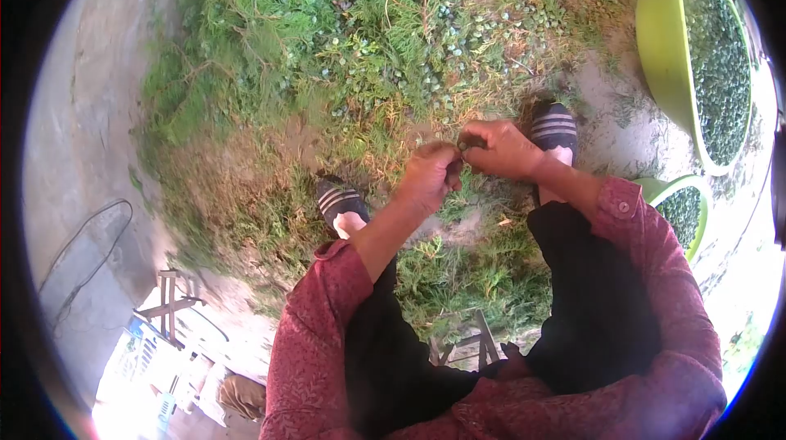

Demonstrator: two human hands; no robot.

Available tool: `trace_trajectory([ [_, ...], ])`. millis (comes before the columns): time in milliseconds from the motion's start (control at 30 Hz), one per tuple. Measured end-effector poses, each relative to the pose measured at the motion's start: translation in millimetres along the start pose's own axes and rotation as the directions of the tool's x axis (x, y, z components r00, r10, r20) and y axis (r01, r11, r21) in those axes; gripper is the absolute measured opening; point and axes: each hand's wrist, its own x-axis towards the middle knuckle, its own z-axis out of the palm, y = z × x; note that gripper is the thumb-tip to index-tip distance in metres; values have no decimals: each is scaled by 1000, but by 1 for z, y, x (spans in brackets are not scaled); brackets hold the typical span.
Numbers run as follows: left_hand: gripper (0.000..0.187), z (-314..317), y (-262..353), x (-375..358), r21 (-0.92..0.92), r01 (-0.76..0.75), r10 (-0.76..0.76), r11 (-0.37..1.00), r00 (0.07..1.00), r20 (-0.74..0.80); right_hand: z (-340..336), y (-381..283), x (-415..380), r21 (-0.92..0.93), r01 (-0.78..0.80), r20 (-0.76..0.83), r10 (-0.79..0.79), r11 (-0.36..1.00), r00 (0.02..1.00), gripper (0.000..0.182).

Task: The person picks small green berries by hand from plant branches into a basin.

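Observation:
My left hand (431, 171) and my right hand (499, 148) meet above the ground between my two shoes. The fingers of both are pinched together at the fingertips, touching or nearly so. Something small and dark seems to be between them, too small to make out. A sprig of green (455, 204) shows just below my left hand. Beyond the hands lies a wide heap of green sprigs (327, 39) dotted with small pale-green cones or berries.
At the right stands a large lime-green tub (661, 43) full of small green pieces, with a smaller green tub (698, 245) below it. Striped shoes (340, 198) rest among scattered sprigs. A wooden frame (169, 309) and a cable (86, 276) lie at the lower left.

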Motion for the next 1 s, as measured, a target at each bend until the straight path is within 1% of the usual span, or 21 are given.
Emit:
trace_trajectory([
  [33,5,-1,-4,-2,-2,-1,1,1000,1000,-2,3,4,0,-174,108,-8,-111,979,994,13],
  [67,5,-1,-7,-4,-67,78,-80,995,997,-23,4,4,-1,-174,109,-5,-112,979,994,13],
  [133,5,-2,-12,-8,-137,153,-160,979,986,-38,4,5,-3,70,-162,123,153,984,981,15],
  [167,6,0,-13,-11,-161,168,-173,972,985,-12,3,4,-4,68,-163,124,153,984,980,15],
  [233,7,2,-13,-15,-186,185,-186,965,983,14,-1,0,-7,306,-280,232,214,910,949,12],
  [333,6,0,-17,-19,-167,205,-192,965,977,88,-4,6,-11,387,-253,281,148,887,948,10],
  [367,6,-1,-21,-22,-64,143,-129,988,975,178,-7,10,-10,387,-253,281,148,886,948,10],
  [400,7,-2,-25,-25,33,70,-76,997,960,271,-11,15,-9,562,-302,260,182,770,948,11],
  [433,7,-2,-29,-28,33,72,-78,997,960,270,-16,19,-9,713,-330,246,220,619,944,12],
  [500,8,7,-25,-40,504,108,-310,857,889,337,-29,10,-14,738,-318,260,184,595,948,14],
  [533,8,0,-31,-37,503,112,-313,857,889,335,-37,8,-17,762,-305,271,146,571,951,17],
  [567,7,-12,-42,-30,736,-212,-212,643,874,437,-44,20,-16,728,-324,384,32,604,923,22],
  [600,9,-17,-43,-28,813,-498,-157,302,815,558,-44,7,-17,729,-327,386,33,602,922,22],
  [633,9,-23,-43,-25,813,-497,-159,304,815,557,-47,-8,-21,639,-279,334,68,717,940,20],
  [667,13,-28,-36,-23,892,-414,-57,182,901,430,-47,-18,-23,531,-233,275,95,814,957,19],
  [700,17,-32,-29,-19,950,-305,60,69,952,302,-48,-17,-21,536,-235,271,99,811,957,19],
  [733,22,-38,-21,-10,954,-260,177,148,956,233,-48,-14,-17,495,-227,253,111,838,961,20],
  [767,27,-41,-13,1,948,-220,292,229,945,149,-47,-12,-13,451,-218,237,119,865,964,23],
  [800,27,-41,-7,11,949,-219,296,226,944,147,-45,-12,-11,451,-213,239,113,867,965,23],
  [867,29,-37,2,25,969,-177,457,170,886,82,-40,-12,-8,380,-215,244,126,900,962,25],
  [1000,27,-20,-6,39,993,-109,526,38,847,73,-32,2,-9,314,-218,259,138,924,956,26],
])
